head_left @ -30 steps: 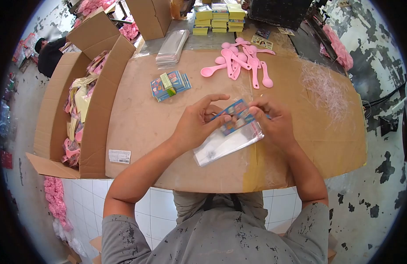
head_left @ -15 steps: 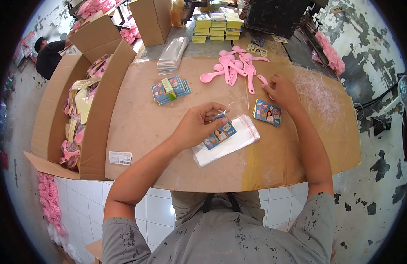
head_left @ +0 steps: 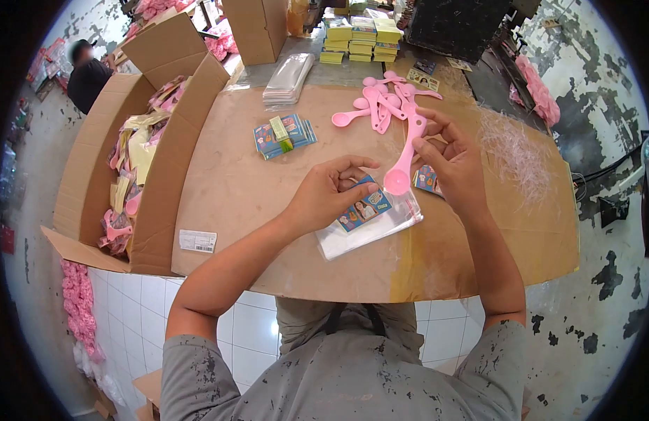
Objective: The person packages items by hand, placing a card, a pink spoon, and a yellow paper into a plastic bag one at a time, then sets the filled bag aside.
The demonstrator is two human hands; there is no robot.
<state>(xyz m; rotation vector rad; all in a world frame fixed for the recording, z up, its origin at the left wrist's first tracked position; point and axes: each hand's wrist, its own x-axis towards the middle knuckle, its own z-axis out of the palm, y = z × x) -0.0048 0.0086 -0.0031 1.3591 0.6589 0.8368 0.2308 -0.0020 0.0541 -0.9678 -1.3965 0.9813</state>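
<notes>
My right hand (head_left: 456,165) grips a pink measuring spoon (head_left: 403,165) by its handle, with the bowl hanging down toward my other hand. Between the thumb and fingers of my left hand (head_left: 321,193) is a blue printed card (head_left: 366,212). That card lies over a stack of clear plastic bags (head_left: 336,243) on the cardboard-covered table (head_left: 268,259). Partly covered by my right hand, a small stack of similar cards (head_left: 425,179) rests on the table. Beyond it lies a loose pile of pink measuring spoons (head_left: 380,105).
An open carton (head_left: 163,175) of packed pink spoons stands at the left. A banded card bundle (head_left: 272,140), more clear bags (head_left: 289,81) and yellow-edged card stacks (head_left: 359,35) are farther back. Plastic shreds (head_left: 517,151) lie right. Another person (head_left: 89,81) is at far left.
My right hand has picked up a pink measuring spoon from beside the pile and brought it toward my left hand. My left hand still holds the card over the bags.
</notes>
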